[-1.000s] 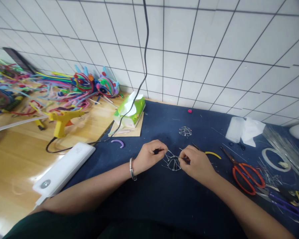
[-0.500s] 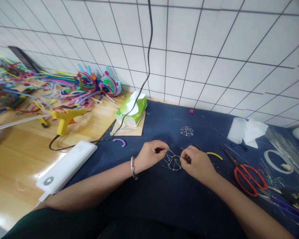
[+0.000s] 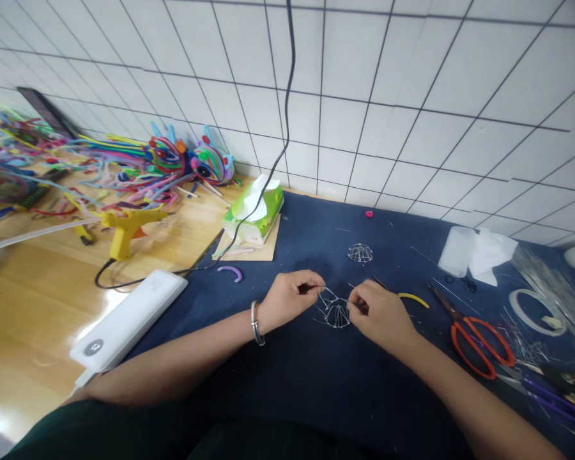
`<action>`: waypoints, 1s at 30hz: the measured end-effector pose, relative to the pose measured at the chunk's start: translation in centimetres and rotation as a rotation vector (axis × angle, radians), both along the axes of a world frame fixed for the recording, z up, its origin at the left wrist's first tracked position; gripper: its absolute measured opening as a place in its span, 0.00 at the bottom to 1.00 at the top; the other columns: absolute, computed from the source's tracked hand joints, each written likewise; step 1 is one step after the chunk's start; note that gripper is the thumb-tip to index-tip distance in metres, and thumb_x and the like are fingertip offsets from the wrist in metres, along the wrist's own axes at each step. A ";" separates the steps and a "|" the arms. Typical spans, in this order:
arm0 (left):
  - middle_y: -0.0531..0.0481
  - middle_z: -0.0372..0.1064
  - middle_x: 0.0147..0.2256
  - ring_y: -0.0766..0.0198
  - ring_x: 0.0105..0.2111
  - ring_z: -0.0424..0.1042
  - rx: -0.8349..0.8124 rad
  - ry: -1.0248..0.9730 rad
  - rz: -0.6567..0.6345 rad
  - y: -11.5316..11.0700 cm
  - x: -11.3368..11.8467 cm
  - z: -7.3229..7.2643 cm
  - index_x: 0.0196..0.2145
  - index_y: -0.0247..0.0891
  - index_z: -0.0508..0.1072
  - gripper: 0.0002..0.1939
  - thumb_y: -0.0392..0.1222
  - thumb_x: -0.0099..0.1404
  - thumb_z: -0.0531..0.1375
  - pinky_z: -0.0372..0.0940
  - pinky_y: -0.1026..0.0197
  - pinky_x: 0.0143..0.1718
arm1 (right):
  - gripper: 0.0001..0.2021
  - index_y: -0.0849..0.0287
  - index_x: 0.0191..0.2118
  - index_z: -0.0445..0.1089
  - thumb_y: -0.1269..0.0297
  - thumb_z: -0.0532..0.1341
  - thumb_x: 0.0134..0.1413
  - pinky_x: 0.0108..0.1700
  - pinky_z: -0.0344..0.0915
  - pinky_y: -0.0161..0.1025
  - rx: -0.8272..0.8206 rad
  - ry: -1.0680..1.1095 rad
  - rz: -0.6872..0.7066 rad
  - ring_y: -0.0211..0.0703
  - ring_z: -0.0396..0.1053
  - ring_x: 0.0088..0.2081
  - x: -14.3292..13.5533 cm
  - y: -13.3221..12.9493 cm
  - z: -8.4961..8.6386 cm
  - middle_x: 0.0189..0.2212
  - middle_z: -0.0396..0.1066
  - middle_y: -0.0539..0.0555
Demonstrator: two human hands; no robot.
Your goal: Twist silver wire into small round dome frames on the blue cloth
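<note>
Between my hands is a small silver wire frame (image 3: 337,314), fan-shaped with thin ribs, just above or on the dark blue mat. My left hand (image 3: 291,296) pinches a wire at its upper left with thumb and forefinger. On the other side, my right hand (image 3: 379,315) is closed in a pinch on wire at its right edge; the fingertips partly hide the grip. A second wire frame (image 3: 360,253), domed and dotted with small coloured beads, lies on the mat beyond. Pliers with a yellow handle (image 3: 414,299) lie partly behind my right hand.
Orange-handled scissors (image 3: 482,345), a white ring coil (image 3: 537,313) and loose wires (image 3: 563,294) lie right. To the left are a white power bank (image 3: 129,319), a yellow glue gun (image 3: 129,231) and a tissue pack (image 3: 253,211). A black cable (image 3: 287,102) hangs in front.
Both hands keep their pinch on the wire frame and have hardly moved. The whole view has shifted very slightly.
</note>
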State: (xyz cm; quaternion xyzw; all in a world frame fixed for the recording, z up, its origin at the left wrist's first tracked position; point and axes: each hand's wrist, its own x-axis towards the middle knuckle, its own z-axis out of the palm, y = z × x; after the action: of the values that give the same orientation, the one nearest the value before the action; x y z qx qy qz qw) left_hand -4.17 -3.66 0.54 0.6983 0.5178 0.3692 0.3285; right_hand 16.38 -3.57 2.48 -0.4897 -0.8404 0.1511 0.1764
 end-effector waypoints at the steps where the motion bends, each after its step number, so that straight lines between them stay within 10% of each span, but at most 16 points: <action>1: 0.53 0.70 0.26 0.70 0.25 0.66 0.000 -0.004 0.002 0.0 0.0 0.0 0.29 0.36 0.72 0.05 0.37 0.57 0.56 0.60 0.68 0.26 | 0.04 0.57 0.24 0.61 0.72 0.54 0.45 0.30 0.55 0.33 0.011 -0.002 -0.002 0.36 0.60 0.27 0.0 0.0 0.0 0.25 0.62 0.49; 18: 0.53 0.64 0.26 0.70 0.27 0.62 -0.018 -0.139 0.067 -0.1 -0.2 0.3 0.31 0.35 0.69 0.05 0.38 0.58 0.55 0.59 0.66 0.30 | 0.04 0.57 0.23 0.62 0.72 0.54 0.44 0.29 0.57 0.33 -0.059 0.088 -0.048 0.35 0.60 0.26 0.1 0.4 -0.3 0.24 0.62 0.48; 30: 0.51 0.66 0.28 0.69 0.28 0.66 -0.431 -0.412 -0.156 0.3 0.0 0.4 0.34 0.34 0.67 0.07 0.38 0.58 0.56 0.61 0.65 0.30 | 0.03 0.58 0.25 0.64 0.68 0.54 0.45 0.28 0.59 0.34 -0.273 0.342 -0.177 0.36 0.62 0.25 0.7 1.7 -1.0 0.23 0.64 0.48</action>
State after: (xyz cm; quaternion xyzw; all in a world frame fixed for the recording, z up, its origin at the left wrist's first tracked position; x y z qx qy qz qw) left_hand -4.13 -3.34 0.91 0.5607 0.4516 0.3583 0.5943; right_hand 17.11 -1.83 1.43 -0.5479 -0.7239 0.3282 0.2607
